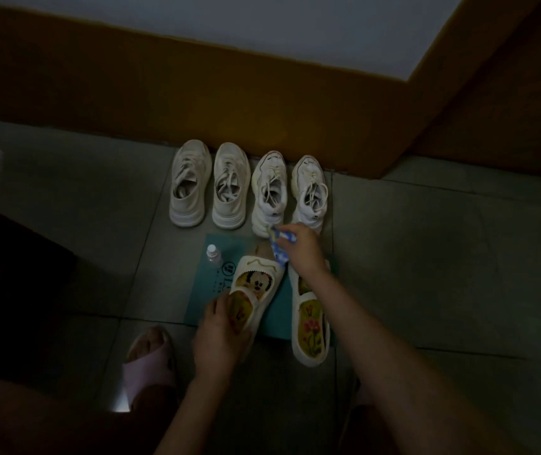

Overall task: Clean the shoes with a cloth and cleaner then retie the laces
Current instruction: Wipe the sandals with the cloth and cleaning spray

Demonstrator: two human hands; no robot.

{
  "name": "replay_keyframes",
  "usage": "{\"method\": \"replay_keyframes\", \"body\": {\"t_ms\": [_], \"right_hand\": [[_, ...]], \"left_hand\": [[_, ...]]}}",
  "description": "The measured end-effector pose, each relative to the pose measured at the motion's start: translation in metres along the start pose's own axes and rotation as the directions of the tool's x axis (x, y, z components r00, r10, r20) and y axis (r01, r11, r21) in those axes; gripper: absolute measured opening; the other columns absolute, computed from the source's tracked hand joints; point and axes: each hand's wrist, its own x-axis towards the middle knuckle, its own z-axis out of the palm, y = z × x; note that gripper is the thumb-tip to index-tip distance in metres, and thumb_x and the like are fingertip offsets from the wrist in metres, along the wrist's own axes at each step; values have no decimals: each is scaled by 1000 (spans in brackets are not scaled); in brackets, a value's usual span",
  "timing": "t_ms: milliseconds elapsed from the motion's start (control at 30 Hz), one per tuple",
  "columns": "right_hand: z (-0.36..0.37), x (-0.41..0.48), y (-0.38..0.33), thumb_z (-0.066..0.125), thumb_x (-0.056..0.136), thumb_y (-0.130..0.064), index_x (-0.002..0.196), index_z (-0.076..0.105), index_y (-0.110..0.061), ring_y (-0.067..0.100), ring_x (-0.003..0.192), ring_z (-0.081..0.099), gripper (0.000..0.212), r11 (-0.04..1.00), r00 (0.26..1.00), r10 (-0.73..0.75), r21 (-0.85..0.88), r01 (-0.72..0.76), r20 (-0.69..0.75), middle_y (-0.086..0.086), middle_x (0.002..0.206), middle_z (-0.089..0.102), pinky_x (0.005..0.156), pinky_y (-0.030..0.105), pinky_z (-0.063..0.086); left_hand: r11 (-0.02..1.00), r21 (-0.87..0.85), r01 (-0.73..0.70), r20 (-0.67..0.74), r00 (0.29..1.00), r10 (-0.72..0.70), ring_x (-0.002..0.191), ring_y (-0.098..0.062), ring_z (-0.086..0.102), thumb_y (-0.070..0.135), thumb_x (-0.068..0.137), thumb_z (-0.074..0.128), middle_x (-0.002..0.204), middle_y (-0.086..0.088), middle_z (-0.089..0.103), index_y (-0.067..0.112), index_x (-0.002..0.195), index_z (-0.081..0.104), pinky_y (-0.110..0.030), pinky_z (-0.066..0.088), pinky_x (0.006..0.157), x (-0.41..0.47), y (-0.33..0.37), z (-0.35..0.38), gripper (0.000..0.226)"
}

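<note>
Left hand (219,333) grips cartoon-print shoe (257,284) at its heel, on teal mat (201,290) | matching shoe (310,326) just beside | right hand (302,249) clenches blue-white cloth (279,246) past the toes | cleaner bottle (214,254) upright on mat | row of white laced sneakers (231,188) at wall (164,93)

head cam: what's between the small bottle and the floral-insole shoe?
In the head view, the cartoon-mouse shoe lies between the small bottle and the floral-insole shoe, on the teal mat; the left hand grips its heel end.
</note>
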Motion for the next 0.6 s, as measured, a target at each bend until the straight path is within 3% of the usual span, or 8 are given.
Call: {"method": "replay_keyframes", "body": {"t_ms": [67, 233, 433, 600], "right_hand": [[10, 11, 1, 53, 88, 5, 117, 61, 3, 33, 105, 56, 30, 995, 999, -49, -93, 47, -20, 22, 116, 54, 72, 14, 36], [29, 13, 16, 51, 89, 4, 111, 65, 4, 34, 103, 53, 26, 952, 993, -118, -284, 115, 6, 23, 108, 58, 76, 20, 33], [41, -15, 28, 57, 82, 5, 110, 67, 2, 38, 106, 54, 29, 848, 928, -341, -376, 372, 149, 23, 112, 62, 95, 36, 44], [31, -31, 14, 55, 88, 3, 114, 64, 1, 29, 113, 51, 28, 849, 858, -323, -279, 449, 399, 19, 119, 60, 92, 16, 32]], "left_hand": [[1000, -17, 9, 1, 1000, -9, 115, -20, 51, 27, 73, 75, 137, -4, 44, 22, 140, 34, -34, 48, 89, 1, -2, -2, 79], [999, 35, -8, 20, 1000, 7, 114, -17, 50, 32, 76, 71, 137, -1, 42, 26, 143, 29, -32, 48, 88, 1, -4, -2, 79], [999, 45, -23, -12, 1000, 23, 112, -20, 53, 36, 76, 69, 136, -2, 45, 26, 143, 29, -34, 50, 84, 0, -6, 1, 79], [998, 56, 0, -3, 1000, 0, 113, -20, 53, 33, 75, 71, 137, -2, 44, 24, 142, 31, -34, 50, 84, 2, -5, 0, 79]]}}
